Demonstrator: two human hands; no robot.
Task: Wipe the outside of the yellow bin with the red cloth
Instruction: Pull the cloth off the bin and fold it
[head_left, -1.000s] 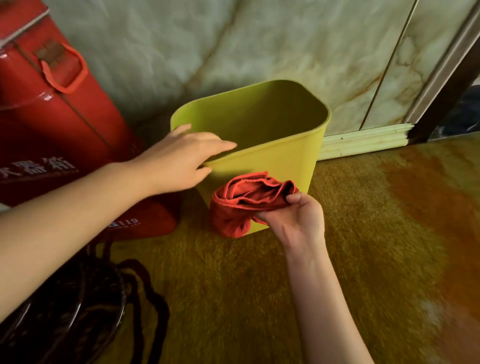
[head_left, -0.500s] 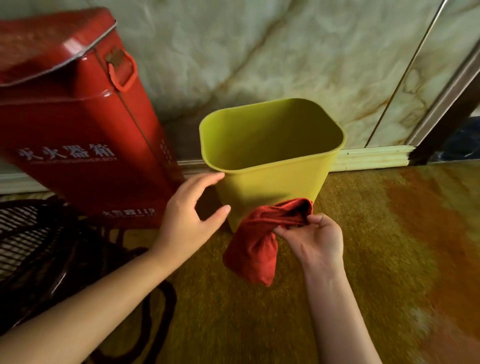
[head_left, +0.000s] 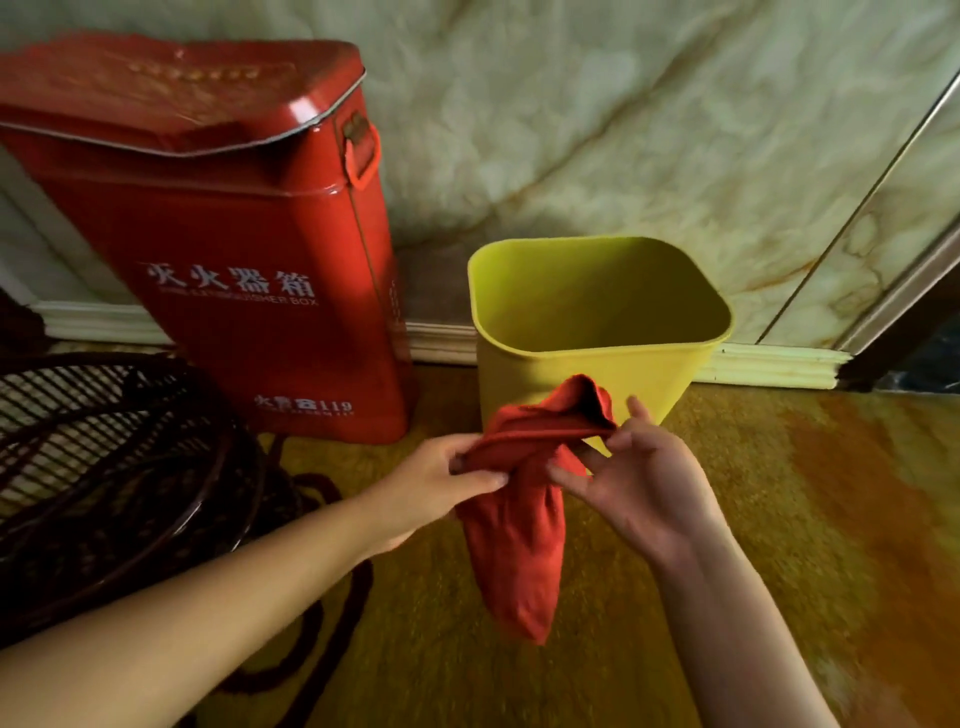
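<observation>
The red cloth is pinched at its upper left edge between the thumb and fingers of the left hand, which are closed narrowly on the fabric. Its upper right fold is held by the thumb and forefinger of the right hand, whose remaining fingers are spread. Between the two hands the cloth is bunched, and its lower part hangs free in a tapered drape above the yellow-brown floor. Just behind the cloth, the yellow bin is seen upright and open-topped against the marbled wall; contact between cloth and bin cannot be determined. To the bin's left stands a red extinguisher box, with a dark wire fan grille nearer the left forearm.
</observation>
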